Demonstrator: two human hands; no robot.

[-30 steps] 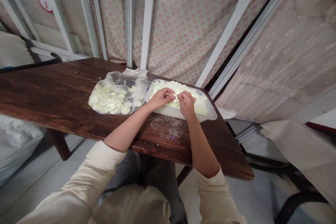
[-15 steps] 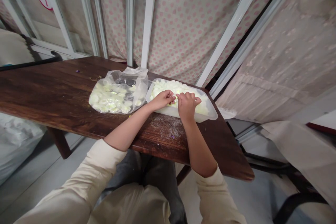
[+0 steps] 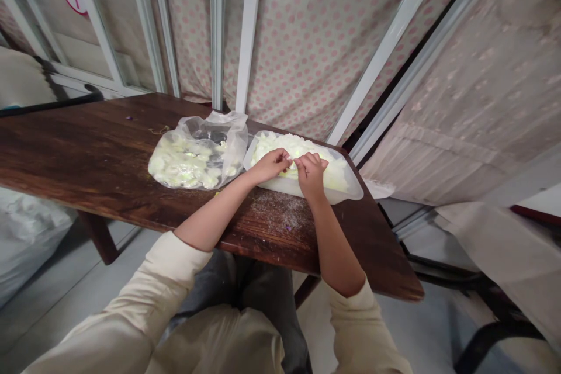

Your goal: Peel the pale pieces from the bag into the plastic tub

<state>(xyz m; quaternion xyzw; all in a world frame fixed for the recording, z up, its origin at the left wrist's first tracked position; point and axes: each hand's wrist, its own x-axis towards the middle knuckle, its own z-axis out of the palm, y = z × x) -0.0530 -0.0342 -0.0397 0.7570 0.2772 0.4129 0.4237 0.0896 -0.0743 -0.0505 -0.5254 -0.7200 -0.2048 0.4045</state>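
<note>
- Hands closed narrow, left hand (image 3: 272,166) and right hand (image 3: 312,174) curled over the tray; any held piece cannot be told.
- Tray (image 3: 280,186), clear plastic, stands on a wooden table (image 3: 87,134), just beside a plastic bag (image 3: 193,160).
- Pale pieces (image 3: 302,152) heaped inside: judged light, soft, easily crushed; pinch gently by the edges.
</note>
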